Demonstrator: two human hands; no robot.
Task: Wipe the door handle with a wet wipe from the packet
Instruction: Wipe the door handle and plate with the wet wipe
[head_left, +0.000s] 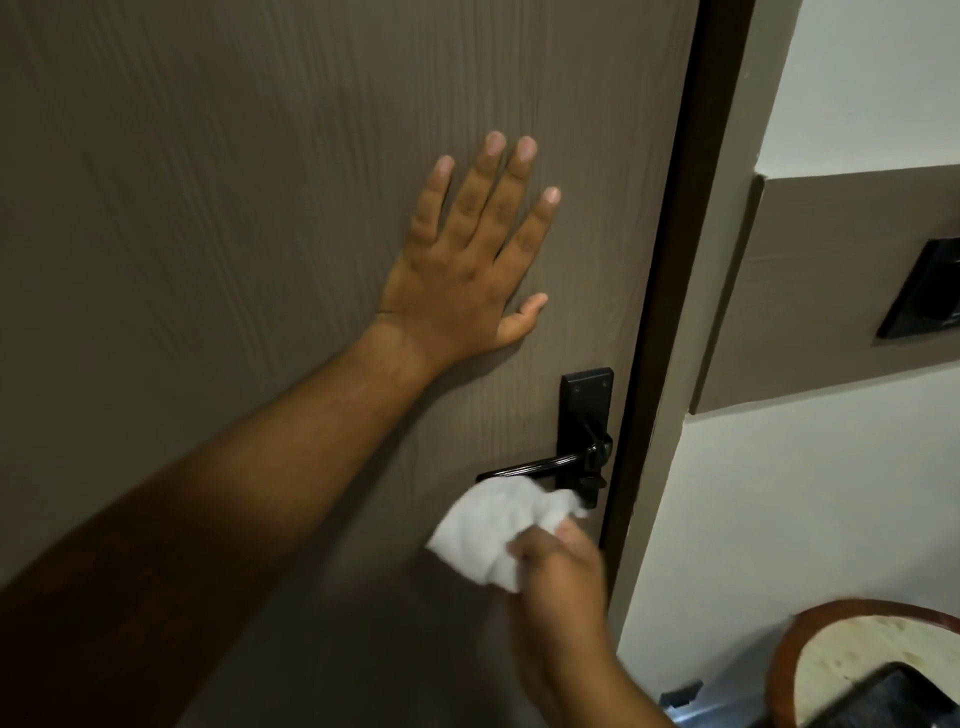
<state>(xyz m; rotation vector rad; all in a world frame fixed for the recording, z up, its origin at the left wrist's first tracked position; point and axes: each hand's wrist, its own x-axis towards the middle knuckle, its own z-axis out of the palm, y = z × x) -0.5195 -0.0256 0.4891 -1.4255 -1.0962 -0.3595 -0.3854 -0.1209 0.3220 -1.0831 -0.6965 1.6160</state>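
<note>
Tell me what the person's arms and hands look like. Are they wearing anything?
Both are bare. The left hand has no glove, ring or watch showing, and its forearm has no sleeve as far as the picture reaches. Its fingernails are short and plain. The right hand is blurred, but no glove or sleeve shows there either.

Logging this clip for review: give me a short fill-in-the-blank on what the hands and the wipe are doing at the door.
1. The left hand lies ____ against the door, fingers spread.
2. The right hand holds a crumpled ____ wet wipe.
3. The wipe sits just ____ the black door handle.

Missing words: flat; white; below
</note>
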